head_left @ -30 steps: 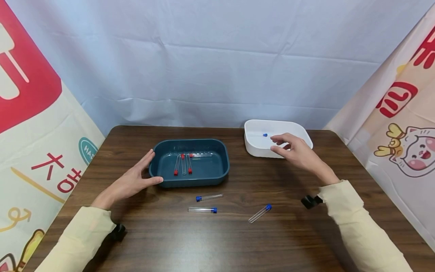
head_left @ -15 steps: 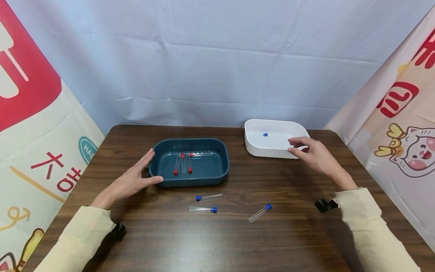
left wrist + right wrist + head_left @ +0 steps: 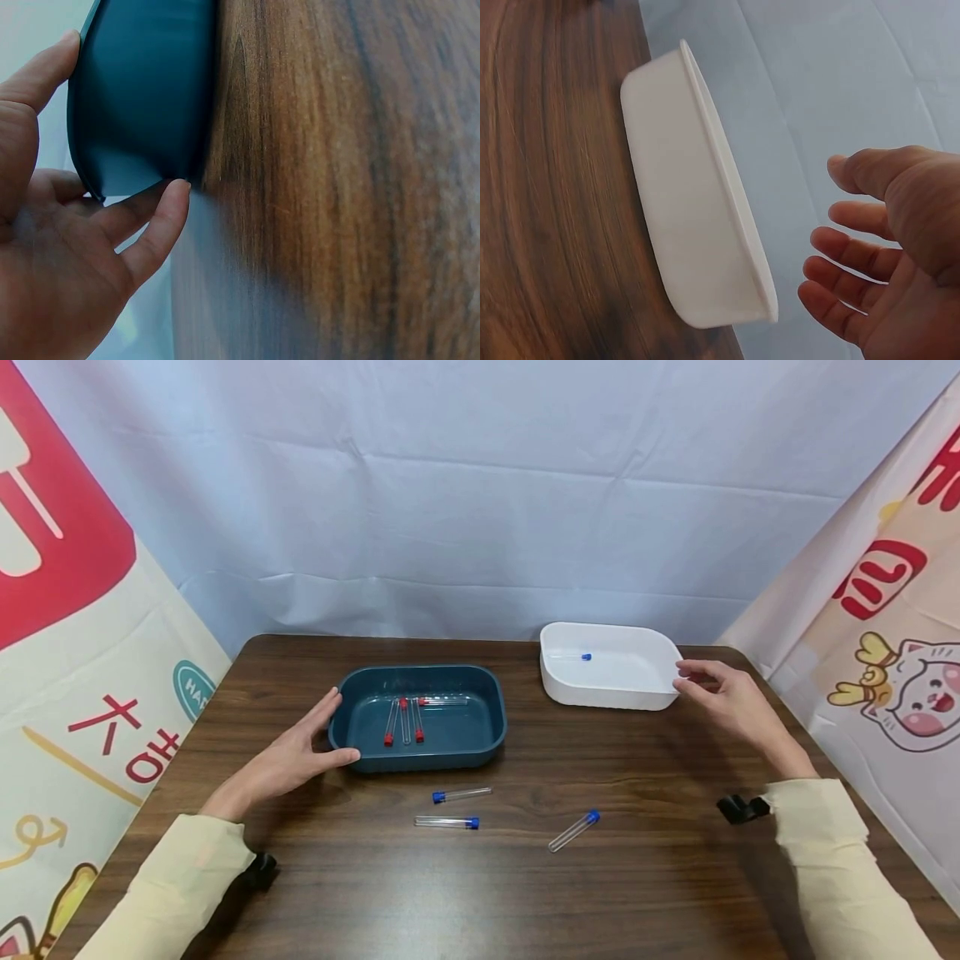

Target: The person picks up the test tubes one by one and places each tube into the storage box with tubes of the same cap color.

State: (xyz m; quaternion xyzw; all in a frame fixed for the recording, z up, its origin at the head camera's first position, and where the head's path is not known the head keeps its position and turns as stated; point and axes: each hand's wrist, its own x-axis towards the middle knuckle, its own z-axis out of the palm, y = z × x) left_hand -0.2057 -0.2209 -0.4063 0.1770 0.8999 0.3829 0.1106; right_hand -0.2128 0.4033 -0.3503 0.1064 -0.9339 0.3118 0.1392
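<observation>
My left hand [image 3: 281, 764] rests its nearly straight fingers and thumb against the left end of a dark teal plastic basin [image 3: 431, 762]. In the left wrist view the thumb [image 3: 56, 64] touches the basin's rim, and the other fingers lie around its end wall. Several red-capped test tubes [image 3: 406, 725] lie inside that basin. At the right end of a white basin [image 3: 607, 695], my right hand [image 3: 735, 706] hovers with loosely bent fingers and nothing in them; the right wrist view shows a gap between its fingertips and the rim. One blue-capped test tube [image 3: 573, 657] lies in the white basin.
On the dark wooden table [image 3: 480, 902], in front of the teal basin, lie two blue-capped test tubes [image 3: 461, 794]. Another blue-capped tube [image 3: 573, 832] lies slanted farther right. A pale cloth [image 3: 480, 510] hangs behind the table, with printed sheets on both sides.
My right hand has moved right, from over the white basin to beside its right end. My left hand, both basins and the test tubes have stayed in place.
</observation>
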